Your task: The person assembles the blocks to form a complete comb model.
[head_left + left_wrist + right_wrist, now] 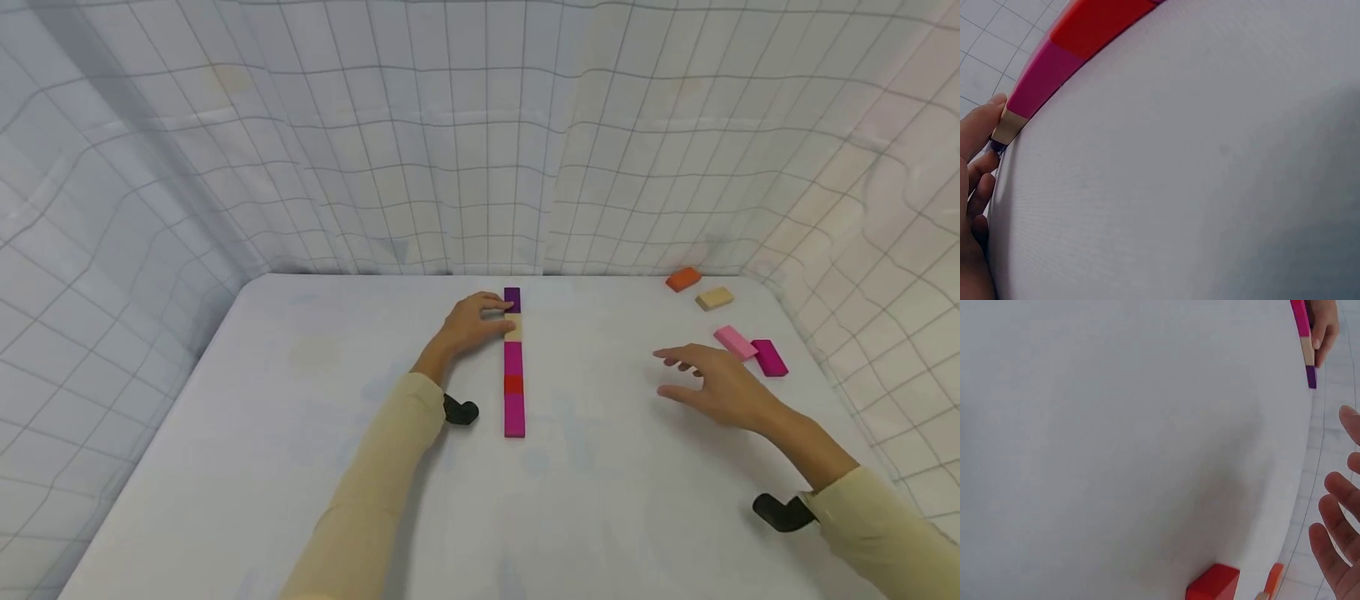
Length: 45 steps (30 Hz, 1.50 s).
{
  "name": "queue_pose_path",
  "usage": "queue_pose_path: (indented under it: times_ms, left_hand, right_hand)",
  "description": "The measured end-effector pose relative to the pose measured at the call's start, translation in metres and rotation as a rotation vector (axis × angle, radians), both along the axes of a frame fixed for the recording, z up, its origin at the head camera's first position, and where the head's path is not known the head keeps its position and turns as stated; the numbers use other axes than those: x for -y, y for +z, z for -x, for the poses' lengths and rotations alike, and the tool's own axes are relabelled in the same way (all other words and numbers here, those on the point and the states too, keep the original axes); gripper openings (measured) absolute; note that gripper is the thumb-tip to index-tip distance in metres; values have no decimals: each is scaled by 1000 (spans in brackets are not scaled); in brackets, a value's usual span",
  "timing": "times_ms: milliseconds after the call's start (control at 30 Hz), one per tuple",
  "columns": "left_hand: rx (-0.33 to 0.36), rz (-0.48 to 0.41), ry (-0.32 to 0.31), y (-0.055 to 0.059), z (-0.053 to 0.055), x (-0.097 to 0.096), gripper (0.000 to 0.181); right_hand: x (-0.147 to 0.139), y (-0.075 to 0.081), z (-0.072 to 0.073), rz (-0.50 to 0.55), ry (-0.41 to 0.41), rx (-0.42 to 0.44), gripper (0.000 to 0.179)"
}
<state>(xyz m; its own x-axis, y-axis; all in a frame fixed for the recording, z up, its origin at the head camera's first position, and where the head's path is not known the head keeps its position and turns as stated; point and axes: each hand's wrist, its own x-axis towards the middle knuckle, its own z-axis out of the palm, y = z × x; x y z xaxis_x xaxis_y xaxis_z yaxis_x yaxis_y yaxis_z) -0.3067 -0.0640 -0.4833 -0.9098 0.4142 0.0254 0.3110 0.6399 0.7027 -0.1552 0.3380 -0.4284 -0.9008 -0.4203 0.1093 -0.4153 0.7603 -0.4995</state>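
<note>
The row of blocks (513, 362) lies end to end on the white table (300, 433), running from 12 o'clock to 6: a purple block (512, 300) farthest, then a tan block (512, 332), magenta, red and magenta again. At the row's 10 to 11 o'clock, the left hand (468, 323) touches its far part, thumb at the tan block and forefinger by the purple one; the digits are relaxed and apart, with no clear pinch. The step in hand appears to be lining up or steadying that end.

At 3 o'clock the right hand (716, 385) hovers with fingers loosely spread, holding nothing. Beyond it lie a pink block (736, 342) and a loose magenta block (769, 358); towards 2 o'clock are a loose tan block (714, 298) and an orange block (683, 279). The right wrist view adds a red block (1213, 583). Lengthening the row would probably call for the right hand to pinch one of these and bring it towards 9 o'clock.
</note>
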Motion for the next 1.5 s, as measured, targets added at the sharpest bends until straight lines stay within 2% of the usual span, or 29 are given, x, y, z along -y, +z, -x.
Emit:
queue_pose_path:
  times_ms: [133, 333, 467, 667, 900, 1100, 1500]
  left_hand:
    - [-8, -9, 15, 0, -1, 2, 51]
    - [-6, -14, 25, -2, 0, 5, 51]
    - [-2, -18, 21, -3, -1, 5, 51]
    - [-10, -20, 22, -2, -1, 4, 51]
    - [-18, -11, 16, -3, 0, 4, 50]
    - [-19, -11, 17, -3, 0, 3, 51]
    - [-8, -21, 14, -4, -1, -1, 51]
  right_hand:
    - [-20, 0, 1, 2, -57, -10, 51]
    - [-47, -9, -3, -5, -159, 26, 56]
    - [-64, -16, -7, -15, -201, 46, 66]
    - [-83, -25, -14, -67, -251, 129, 82]
    - [-90, -43, -21, -154, -259, 155, 93]
    - [-86, -47, -23, -122, -282, 176, 92]
    - [-90, -45, -28, -69, -324, 189, 83]
